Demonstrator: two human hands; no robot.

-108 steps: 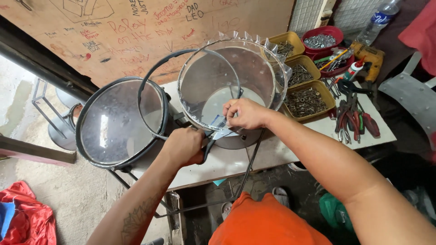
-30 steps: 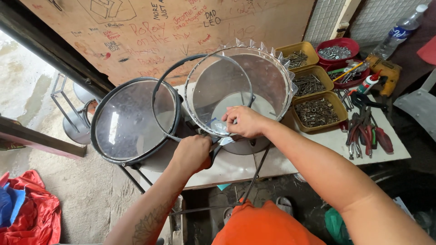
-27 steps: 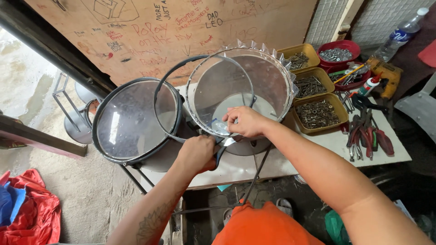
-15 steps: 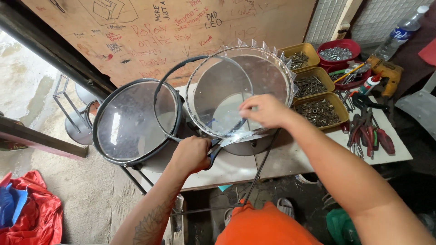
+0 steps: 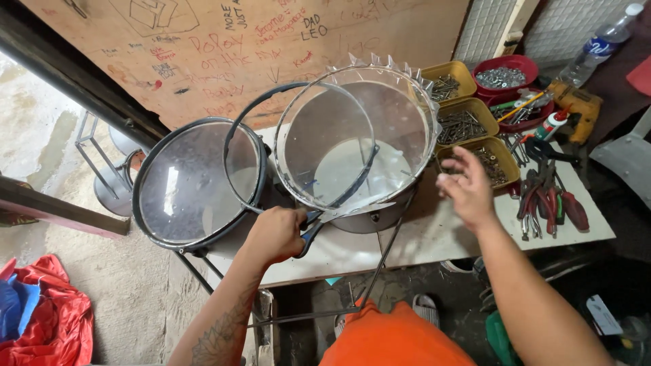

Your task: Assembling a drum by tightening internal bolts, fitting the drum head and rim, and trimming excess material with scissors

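Scissors (image 5: pixel 310 234) sit in my left hand (image 5: pixel 274 236), dark-handled, fingers curled tight through and around the grips, the blades reaching toward a narrow strip of clear plastic (image 5: pixel 356 211) that juts from the lower rim of the drum. I cannot tell whether the blades are apart or together. This all happens at the near edge of the white table (image 5: pixel 434 237), just in front of the drum.

My right hand (image 5: pixel 466 188) hangs in the air to the right of the drum, fingers spread and loose, holding nothing and touching nothing that I can see.

Just beyond the left hand stands the metal drum shell (image 5: pixel 366 146), its open top covered by a clear plastic sheet whose edge stands up in pointed flaps around the rim. A thin black hoop (image 5: pixel 234 135) leans against the left side of it, overlapping the clear film. Left of that is a second drum (image 5: pixel 196 183) with a black rim and a clear skin, tilted toward me.

To the right of the drum are three yellow trays (image 5: pixel 475 132) of screws and nails, then pliers with red handles (image 5: pixel 549 203) lying on the table. Farther back sit a red bowl (image 5: pixel 505 71) of small metal parts, a yellow power drill (image 5: pixel 576 105) and a plastic water bottle (image 5: pixel 600 44). Behind everything is a brown board wall (image 5: pixel 203 47) scribbled with writing.
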